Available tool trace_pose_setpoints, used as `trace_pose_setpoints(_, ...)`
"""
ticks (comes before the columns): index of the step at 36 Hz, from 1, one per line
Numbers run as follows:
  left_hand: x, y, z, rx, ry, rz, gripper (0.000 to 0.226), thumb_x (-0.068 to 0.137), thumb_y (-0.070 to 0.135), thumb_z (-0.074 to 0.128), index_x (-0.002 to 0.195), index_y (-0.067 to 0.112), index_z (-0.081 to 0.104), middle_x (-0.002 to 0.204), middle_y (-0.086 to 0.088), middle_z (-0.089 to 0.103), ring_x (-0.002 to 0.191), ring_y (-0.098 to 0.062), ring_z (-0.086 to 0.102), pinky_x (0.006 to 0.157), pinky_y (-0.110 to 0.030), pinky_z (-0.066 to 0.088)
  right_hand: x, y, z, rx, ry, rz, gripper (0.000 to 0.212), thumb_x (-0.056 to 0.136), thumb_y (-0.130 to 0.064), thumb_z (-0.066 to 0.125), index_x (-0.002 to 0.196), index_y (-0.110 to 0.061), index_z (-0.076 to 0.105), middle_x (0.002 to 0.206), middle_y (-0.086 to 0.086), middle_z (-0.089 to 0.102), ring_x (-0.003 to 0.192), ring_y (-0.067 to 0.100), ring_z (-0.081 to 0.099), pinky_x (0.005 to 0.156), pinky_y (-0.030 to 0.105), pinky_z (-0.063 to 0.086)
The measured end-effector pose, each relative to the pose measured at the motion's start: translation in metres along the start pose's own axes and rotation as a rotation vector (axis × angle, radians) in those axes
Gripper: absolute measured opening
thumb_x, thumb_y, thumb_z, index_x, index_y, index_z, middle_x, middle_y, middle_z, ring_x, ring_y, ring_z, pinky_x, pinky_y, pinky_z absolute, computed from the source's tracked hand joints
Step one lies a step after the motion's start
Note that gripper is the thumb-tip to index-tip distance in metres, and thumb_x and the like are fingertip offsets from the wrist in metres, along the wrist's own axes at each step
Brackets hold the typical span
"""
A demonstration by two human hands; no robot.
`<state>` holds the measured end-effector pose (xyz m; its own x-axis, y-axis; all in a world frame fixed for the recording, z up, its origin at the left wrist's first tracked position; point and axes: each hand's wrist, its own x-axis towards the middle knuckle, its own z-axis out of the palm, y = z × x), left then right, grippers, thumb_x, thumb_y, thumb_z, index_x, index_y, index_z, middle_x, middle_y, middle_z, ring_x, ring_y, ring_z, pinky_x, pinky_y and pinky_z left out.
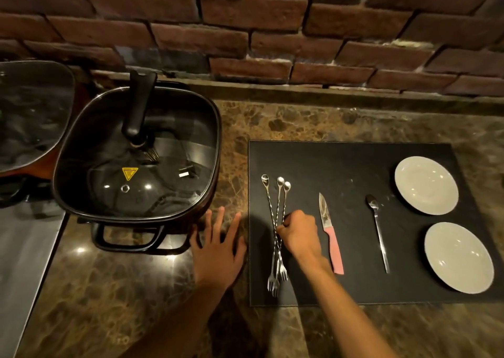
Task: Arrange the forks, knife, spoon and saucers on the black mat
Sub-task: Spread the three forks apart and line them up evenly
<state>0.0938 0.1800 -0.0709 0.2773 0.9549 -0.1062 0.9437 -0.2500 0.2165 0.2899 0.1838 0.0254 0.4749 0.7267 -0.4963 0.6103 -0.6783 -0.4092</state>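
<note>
**Right hand pinching the forks on the mat, left hand flat on the counter**

Black mat point(354, 167) lies on the marble counter point(109, 303), right of centre, long side running left-right, below the brick wall point(245, 25).

Forks point(276, 237): three long twisted-stem ones, bunched on the mat's left part. Round ends fan out toward the wall, tines point toward the person, stems cross approx. mid-length. Not laid out separately yet.

Right hand point(298, 235) sits on the bunch at the crossing point, fingers curled in tight w/ thumb and fingertips pinched on the stems. Can't tell whether it grips all three or just some. Forks look to be resting on the mat, not lifted.

Left hand point(218, 251) is off the mat, just beside its left edge, palm down on the counter, fingers spread wide, holding nothing. Fingertips reach near the front of the pot.

Knife point(330, 235): pink handle, blade tip toward the wall, just right of the right hand, not touching it. Spoon point(377, 232) further right, bowl toward the wall, handle toward the person, roughly parallel w/ the knife, clear gap between them.

Saucers: two pale ones on the mat's right side, one behind the other. Far saucer point(426, 185) and near saucer point(458, 257) are apart, both empty, right way up.

Left of the mat: square black pot point(81, 194) w/ glass lid point(136, 167) and a black handle sticking up. A second glass lid point(30, 112) at far left edge.
</note>
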Motion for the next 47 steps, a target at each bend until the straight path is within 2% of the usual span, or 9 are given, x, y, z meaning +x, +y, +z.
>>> trace_pose_setpoints(8,0.001,0.000,0.000,0.000,-0.008,-0.002,0.059,0.102,0.058,0.011,0.160,0.045,0.008,0.170,-0.001,0.016,0.159,-0.027,0.010,0.116,-0.062,0.022,0.006,0.003,-0.006,-0.008,-0.017,0.009,0.015,0.080,-0.021,0.066,0.077,-0.006,0.066,0.080,0.012,0.067,0.075,0.033,0.066,0.066,0.038,0.056)
trace_pose_setpoints(15,-0.001,-0.001,-0.001,0.007,-0.010,-0.004,0.059,0.102,0.058,0.015,0.159,0.047,0.004,0.171,-0.001,0.014,0.159,-0.027,0.006,0.117,-0.063,0.023,0.006,0.016,-0.017,-0.013,0.016,0.003,0.018,0.081,-0.019,0.063,0.069,-0.006,0.062,0.070,0.011,0.065,0.068,0.032,0.063,0.057,0.030,0.046)
trace_pose_setpoints(18,-0.001,0.000,-0.003,0.012,-0.007,0.003,0.060,0.101,0.056,0.023,0.159,0.046,0.012,0.170,-0.002,0.017,0.159,-0.027,0.010,0.116,-0.062,0.022,0.005,0.023,-0.023,-0.004,0.028,0.006,0.016,0.083,-0.019,0.064,0.076,-0.005,0.066,0.075,0.011,0.066,0.072,0.031,0.064,0.062,0.032,0.050)
trace_pose_setpoints(21,-0.001,0.001,-0.004,0.020,0.002,0.007,0.059,0.100,0.055,0.027,0.158,0.044,0.021,0.169,-0.003,0.022,0.158,-0.027,0.015,0.115,-0.061,0.022,0.003,0.030,-0.028,-0.006,0.034,0.030,0.012,0.083,-0.019,0.063,0.080,-0.007,0.068,0.076,0.010,0.061,0.069,0.031,0.059,0.064,0.031,0.048)
trace_pose_setpoints(27,-0.002,0.000,-0.004,0.027,0.007,0.008,0.061,0.099,0.055,0.028,0.159,0.045,0.017,0.168,-0.004,0.024,0.158,-0.028,0.014,0.115,-0.062,0.025,-0.002,0.035,-0.031,-0.034,0.015,-0.010,0.013,0.086,-0.020,0.061,0.083,-0.010,0.067,0.083,0.011,0.066,0.075,0.030,0.064,0.066,0.032,0.052)
trace_pose_setpoints(32,-0.002,0.002,-0.006,0.034,0.007,0.011,0.061,0.099,0.056,0.026,0.159,0.043,0.021,0.168,-0.005,0.025,0.157,-0.029,0.016,0.114,-0.061,0.024,-0.010,0.028,-0.027,-0.047,0.146,-0.143,0.014,0.089,-0.021,0.059,0.092,-0.008,0.064,0.094,0.010,0.066,0.085,0.030,0.065,0.069,0.031,0.048)
trace_pose_setpoints(39,-0.001,0.000,-0.003,0.019,0.025,0.007,0.062,0.097,0.055,0.031,0.157,0.045,0.023,0.169,-0.003,0.024,0.157,-0.027,0.018,0.111,-0.062,0.029,-0.026,0.003,0.001,-0.045,0.021,-0.213,0.023,0.091,-0.032,0.059,0.098,-0.010,0.061,0.098,0.012,0.067,0.091,0.035,0.064,0.073,0.040,0.054)
trace_pose_setpoints(43,-0.002,0.001,-0.004,0.020,0.038,0.002,0.060,0.098,0.056,0.031,0.156,0.046,0.024,0.168,-0.002,0.025,0.157,-0.026,0.019,0.112,-0.061,0.030,-0.030,0.001,0.010,-0.054,0.005,-0.184,0.017,0.089,-0.017,0.059,0.103,-0.008,0.061,0.100,0.015,0.068,0.092,0.036,0.066,0.075,0.042,0.056)
trace_pose_setpoints(47,-0.003,0.003,-0.005,0.005,0.043,-0.001,0.060,0.097,0.055,0.033,0.156,0.044,0.027,0.168,-0.002,0.026,0.157,-0.027,0.020,0.112,-0.062,0.029,-0.029,0.000,0.011,-0.083,0.013,-0.145,0.018,0.086,-0.016,0.061,0.100,-0.005,0.063,0.099,0.019,0.069,0.094,0.040,0.065,0.071,0.037,0.051)
